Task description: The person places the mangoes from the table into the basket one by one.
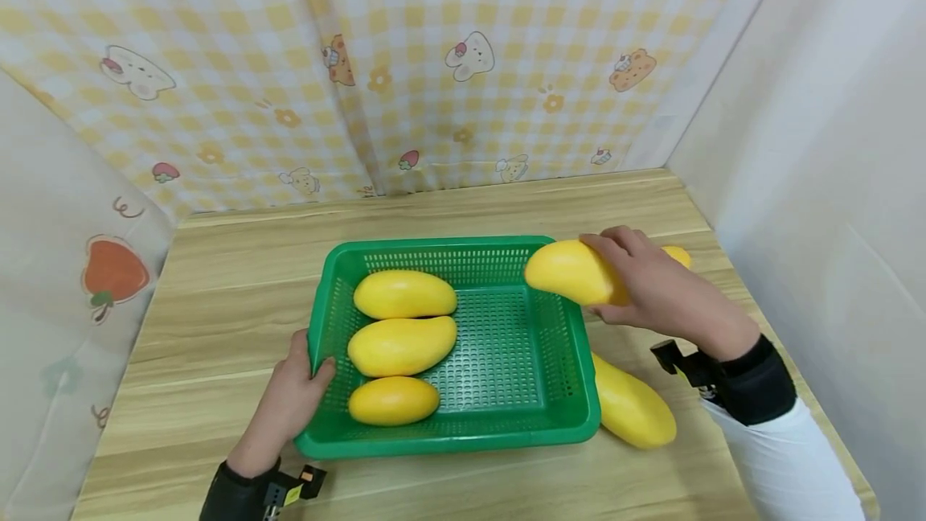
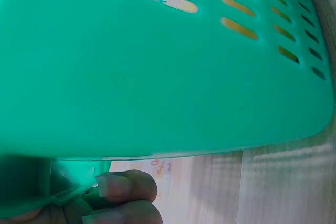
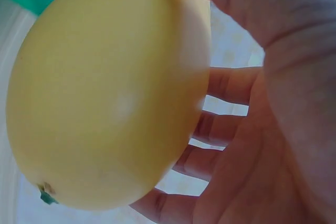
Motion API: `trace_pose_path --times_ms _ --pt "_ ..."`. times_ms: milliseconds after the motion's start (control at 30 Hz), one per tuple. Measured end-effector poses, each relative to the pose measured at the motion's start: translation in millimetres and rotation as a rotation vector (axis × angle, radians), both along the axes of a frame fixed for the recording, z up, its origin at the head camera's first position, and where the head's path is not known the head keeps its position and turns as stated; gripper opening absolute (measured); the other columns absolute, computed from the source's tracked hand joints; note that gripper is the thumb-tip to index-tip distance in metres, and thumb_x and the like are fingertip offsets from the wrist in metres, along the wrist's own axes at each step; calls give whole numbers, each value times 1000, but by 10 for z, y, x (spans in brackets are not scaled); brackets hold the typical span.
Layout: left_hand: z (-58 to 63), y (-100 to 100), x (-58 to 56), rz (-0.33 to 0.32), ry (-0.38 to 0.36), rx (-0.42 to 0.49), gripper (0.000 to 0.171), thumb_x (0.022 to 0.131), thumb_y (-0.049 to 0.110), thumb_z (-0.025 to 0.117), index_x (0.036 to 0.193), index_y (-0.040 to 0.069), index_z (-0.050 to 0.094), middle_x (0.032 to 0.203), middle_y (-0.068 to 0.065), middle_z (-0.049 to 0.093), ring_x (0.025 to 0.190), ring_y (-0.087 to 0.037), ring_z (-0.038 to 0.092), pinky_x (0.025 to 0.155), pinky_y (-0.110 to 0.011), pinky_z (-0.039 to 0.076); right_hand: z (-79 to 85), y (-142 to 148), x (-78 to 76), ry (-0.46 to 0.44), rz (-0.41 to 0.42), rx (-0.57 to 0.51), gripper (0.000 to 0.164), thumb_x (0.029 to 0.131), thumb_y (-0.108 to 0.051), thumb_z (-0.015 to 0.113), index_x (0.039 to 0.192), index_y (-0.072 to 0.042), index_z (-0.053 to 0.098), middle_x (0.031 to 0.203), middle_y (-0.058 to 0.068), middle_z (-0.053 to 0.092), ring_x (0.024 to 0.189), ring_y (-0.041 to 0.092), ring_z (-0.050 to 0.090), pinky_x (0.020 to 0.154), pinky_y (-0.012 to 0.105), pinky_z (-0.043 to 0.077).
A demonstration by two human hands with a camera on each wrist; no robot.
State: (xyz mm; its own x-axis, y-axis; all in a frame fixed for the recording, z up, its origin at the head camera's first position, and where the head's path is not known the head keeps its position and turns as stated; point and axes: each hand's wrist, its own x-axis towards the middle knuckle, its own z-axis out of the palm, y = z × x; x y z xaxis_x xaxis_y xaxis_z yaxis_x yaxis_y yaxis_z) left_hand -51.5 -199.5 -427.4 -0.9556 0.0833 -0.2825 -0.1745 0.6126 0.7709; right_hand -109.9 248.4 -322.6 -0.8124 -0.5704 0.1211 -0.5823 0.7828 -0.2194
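Observation:
My left hand (image 1: 295, 388) grips the left rim of a green plastic basket (image 1: 463, 445), thumb over the edge. In the left wrist view, curled fingers (image 2: 123, 187) show under the slotted basket wall (image 2: 131, 87). Thumb and fingers of my right hand (image 1: 654, 292) hold a yellow mango (image 1: 571, 272), its far end overlapping the basket's right rim. The right wrist view shows this mango (image 3: 105, 103) close up, with a small green stem end. Inside the basket, three mangoes lie in a column along the left: a back one (image 1: 405, 294), a middle one (image 1: 402, 346) and a front one (image 1: 394, 401).
Another mango (image 1: 637, 408) lies on the wooden table (image 1: 239, 280) against the basket's right side. A further yellow mango tip (image 1: 678, 256) pokes out behind my right hand. A checked curtain (image 1: 434, 103) closes off the back, and a white wall (image 1: 817, 143) stands at the right.

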Motion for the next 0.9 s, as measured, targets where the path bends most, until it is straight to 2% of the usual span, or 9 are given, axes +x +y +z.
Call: trace_pose_path --times_ms 300,533,900 --pt "-6 -14 -11 -7 3 -5 50 98 7 46 137 -9 19 98 -27 60 72 -27 66 54 -35 55 8 -384 -132 -19 108 -8 83 74 -29 82 140 -2 39 121 15 46 94 24 49 74 36 49" --pt "-10 -18 -6 -2 2 6 50 98 7 46 137 -9 20 98 -28 60 73 -27 66 53 -35 56 -14 -567 -195 -96 149 -15 82 74 -29 82 140 -4 39 125 12 45 98 22 47 80 35 47" --pt "0 -6 -2 -11 0 5 51 98 7 46 137 -11 18 95 -26 61 72 -27 66 53 -36 56 -209 -716 -315 -95 251 -25 85 75 -31 82 143 -7 37 128 12 45 105 23 48 84 35 48"
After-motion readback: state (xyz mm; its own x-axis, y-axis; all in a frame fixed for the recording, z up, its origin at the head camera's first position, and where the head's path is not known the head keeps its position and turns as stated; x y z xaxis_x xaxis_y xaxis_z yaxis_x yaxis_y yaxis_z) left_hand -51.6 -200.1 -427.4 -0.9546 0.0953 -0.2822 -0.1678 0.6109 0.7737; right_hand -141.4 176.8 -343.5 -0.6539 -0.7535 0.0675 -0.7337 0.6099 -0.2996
